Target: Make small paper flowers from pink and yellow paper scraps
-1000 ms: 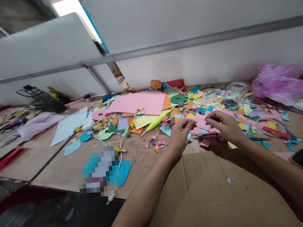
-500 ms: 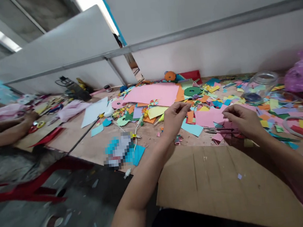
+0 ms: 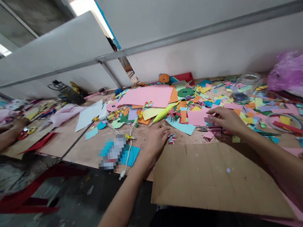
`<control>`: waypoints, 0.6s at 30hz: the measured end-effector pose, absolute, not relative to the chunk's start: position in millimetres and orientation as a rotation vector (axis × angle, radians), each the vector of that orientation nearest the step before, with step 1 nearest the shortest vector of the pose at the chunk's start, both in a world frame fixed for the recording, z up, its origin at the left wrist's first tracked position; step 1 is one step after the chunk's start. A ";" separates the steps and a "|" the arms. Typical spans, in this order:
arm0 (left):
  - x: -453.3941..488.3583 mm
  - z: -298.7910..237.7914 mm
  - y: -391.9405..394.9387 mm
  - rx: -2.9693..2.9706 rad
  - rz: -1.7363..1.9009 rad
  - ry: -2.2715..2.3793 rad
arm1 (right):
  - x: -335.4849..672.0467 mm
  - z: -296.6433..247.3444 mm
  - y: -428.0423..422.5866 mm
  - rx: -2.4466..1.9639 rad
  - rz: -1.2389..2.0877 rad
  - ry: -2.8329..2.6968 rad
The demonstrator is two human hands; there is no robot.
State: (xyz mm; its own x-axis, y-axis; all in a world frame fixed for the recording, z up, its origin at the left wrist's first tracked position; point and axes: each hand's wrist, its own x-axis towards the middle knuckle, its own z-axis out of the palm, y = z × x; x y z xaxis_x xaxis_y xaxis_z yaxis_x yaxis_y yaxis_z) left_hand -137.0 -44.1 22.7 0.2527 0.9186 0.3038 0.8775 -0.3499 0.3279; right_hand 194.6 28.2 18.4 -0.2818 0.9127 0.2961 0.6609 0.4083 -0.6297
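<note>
My left hand (image 3: 158, 138) rests low over the table, palm down, its bent fingers slightly apart. Beside its fingertips lies a little heap of small paper scraps (image 3: 172, 139). A yellow-green pen-shaped tool (image 3: 164, 113) lies just beyond that hand. My right hand (image 3: 225, 120) hovers with thumb and fingers spread, and nothing shows between them. Beneath it are a pair of dark-handled scissors (image 3: 209, 128), partly hidden, and a pink paper sheet (image 3: 198, 117). Brown cardboard (image 3: 200, 180) lies in front of both hands, with one tiny lilac scrap (image 3: 228, 170) on it.
Coloured paper pieces cover the table behind my hands. A glass jar (image 3: 246, 86), a purple plastic bag (image 3: 295, 74) and a tape roll (image 3: 285, 121) stand or lie right. A pixelated phone-like object (image 3: 115, 152) and white cable (image 3: 128, 155) lie left. Another person's arm (image 3: 3, 136) is far left.
My left hand has dropped down and left toward the table, its pinch loosened. My right hand's fingers have spread apart. The view has shifted slightly to the right.
</note>
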 end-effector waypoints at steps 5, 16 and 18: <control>-134.7 31.9 -51.0 2.456 0.686 1.741 | 182.3 20.5 44.7 -1.402 0.421 -2.136; -90.7 53.2 -35.3 2.302 0.811 1.510 | 162.2 19.2 62.4 -1.473 0.535 -1.965; -81.9 48.0 -24.7 2.199 0.896 1.476 | 167.4 20.4 62.5 -1.384 0.698 -1.821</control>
State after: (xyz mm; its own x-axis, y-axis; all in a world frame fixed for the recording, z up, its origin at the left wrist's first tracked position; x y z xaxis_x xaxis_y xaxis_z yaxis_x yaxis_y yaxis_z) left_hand -81.9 -24.7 48.0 0.2601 0.9144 0.3101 0.6972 -0.4001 0.5949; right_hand 167.4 62.5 20.4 -0.1512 0.9621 0.2268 0.5644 0.2724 -0.7793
